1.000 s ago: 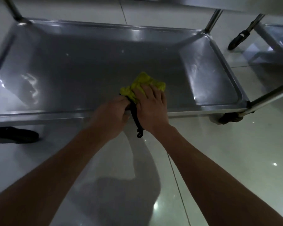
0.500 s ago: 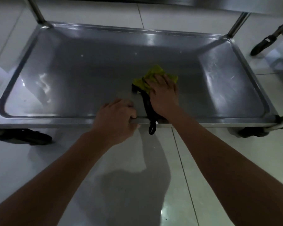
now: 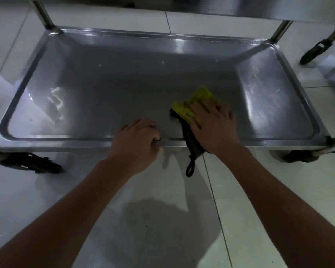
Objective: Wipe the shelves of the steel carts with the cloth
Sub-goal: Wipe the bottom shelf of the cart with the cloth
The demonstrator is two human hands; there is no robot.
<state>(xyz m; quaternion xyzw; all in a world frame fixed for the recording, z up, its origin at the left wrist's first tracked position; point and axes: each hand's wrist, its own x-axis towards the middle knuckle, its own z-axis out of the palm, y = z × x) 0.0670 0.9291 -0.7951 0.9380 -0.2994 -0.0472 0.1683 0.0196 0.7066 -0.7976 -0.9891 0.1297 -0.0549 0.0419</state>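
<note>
The bottom shelf (image 3: 104,93) of a steel cart fills the upper half of the view, a shallow tray with a raised rim. A yellow cloth (image 3: 193,105) with a dark underside and a black hanging loop lies on it near the front edge, right of centre. My right hand (image 3: 214,126) presses flat on the cloth with its fingers spread. My left hand (image 3: 137,140) grips the shelf's front rim, fingers curled over the edge, a short way left of the cloth.
Black caster wheels sit under the front corners, one on the left (image 3: 31,164) and one on the right (image 3: 298,156). Steel posts (image 3: 45,16) rise at the shelf's corners. A second cart's caster (image 3: 317,49) stands at the upper right. A glossy white tiled floor (image 3: 259,209) lies below.
My right hand slid the cloth to the right along the shelf. My left hand let go of the cloth and took hold of the front rim.
</note>
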